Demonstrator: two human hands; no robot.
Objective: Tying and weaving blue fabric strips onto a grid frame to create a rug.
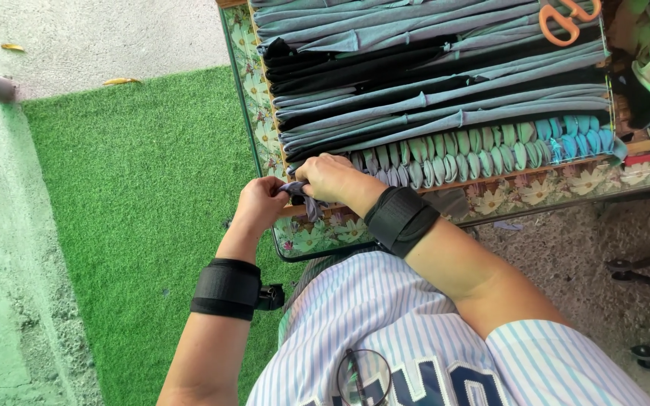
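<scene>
I hold both hands closed on 1 grey fabric strip (300,192) at the worktop's (306,242) near left edge: left hand (261,204) pinching 1 end, right hand (332,179) gripping above. Judged step: knotting the strip end. Next move calls for a firm, even pull.

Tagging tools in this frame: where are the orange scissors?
In the head view, the orange scissors lie at the top right, on the stretched grey and black fabric strips of the frame, far from both hands.

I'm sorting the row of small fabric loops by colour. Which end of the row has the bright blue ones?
The right end: the bright blue loops sit beyond the pale green ones, far from both hands, which work at the grey loops on the left.
</scene>
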